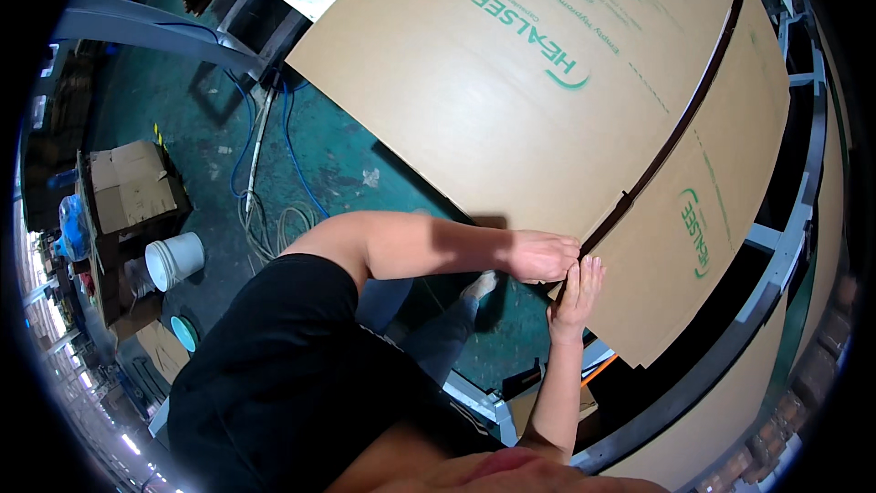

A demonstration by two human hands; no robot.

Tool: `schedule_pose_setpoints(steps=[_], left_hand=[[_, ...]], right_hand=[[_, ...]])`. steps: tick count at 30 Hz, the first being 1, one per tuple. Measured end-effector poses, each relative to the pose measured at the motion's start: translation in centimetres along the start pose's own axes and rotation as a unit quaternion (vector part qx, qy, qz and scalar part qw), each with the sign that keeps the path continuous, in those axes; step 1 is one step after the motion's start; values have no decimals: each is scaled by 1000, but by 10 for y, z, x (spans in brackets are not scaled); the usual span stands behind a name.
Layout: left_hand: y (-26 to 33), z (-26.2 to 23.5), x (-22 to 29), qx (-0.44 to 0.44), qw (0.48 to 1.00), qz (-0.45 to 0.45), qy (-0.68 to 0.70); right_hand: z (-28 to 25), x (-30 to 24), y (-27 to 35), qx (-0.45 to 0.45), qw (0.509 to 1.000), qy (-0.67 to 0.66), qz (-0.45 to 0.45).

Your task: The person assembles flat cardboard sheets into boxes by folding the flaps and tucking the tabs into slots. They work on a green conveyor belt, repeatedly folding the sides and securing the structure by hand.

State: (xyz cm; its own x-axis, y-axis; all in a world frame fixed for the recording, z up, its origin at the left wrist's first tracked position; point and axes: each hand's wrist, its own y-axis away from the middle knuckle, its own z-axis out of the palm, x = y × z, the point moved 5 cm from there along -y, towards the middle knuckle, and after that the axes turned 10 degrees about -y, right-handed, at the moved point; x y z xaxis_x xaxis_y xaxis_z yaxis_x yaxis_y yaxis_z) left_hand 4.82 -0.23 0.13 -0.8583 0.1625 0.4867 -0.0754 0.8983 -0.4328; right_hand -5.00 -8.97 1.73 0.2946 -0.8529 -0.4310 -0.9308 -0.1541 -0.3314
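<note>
Where the two cardboard sheets (511, 82) meet, left hand (543, 256) pinches the edge, fingertips hidden; right hand (577, 297) presses flat, grip wide.

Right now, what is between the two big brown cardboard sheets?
In the head view, a dark narrow gap runs between the large cardboard sheet and the smaller cardboard sheet; both hands press at its near end.

Two flat cardboard sheets (511, 100) side by side, dark seam (675, 137) between; both hands at the seam's near end; bucket (173, 260) and open box (132, 183) far left on floor.
</note>
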Motion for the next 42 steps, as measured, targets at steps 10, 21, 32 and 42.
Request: schedule_pose_setpoints(steps=[10, 21, 32, 42], left_hand=[[12, 4, 7, 94, 995, -30, -18], [31, -26, 2, 69, 992, -90, -59], [26, -41, 16, 51, 964, -261, -4], [-6, -32, 31, -121, 949, -257, -137]], right_hand=[[12, 10, 8, 9, 997, -75, 6], [11, 5, -16, -44, 989, -111, 82], [-13, -14, -49, -239, 964, -72, 96], [-83, 44, 21, 60, 975, -199, 84]])
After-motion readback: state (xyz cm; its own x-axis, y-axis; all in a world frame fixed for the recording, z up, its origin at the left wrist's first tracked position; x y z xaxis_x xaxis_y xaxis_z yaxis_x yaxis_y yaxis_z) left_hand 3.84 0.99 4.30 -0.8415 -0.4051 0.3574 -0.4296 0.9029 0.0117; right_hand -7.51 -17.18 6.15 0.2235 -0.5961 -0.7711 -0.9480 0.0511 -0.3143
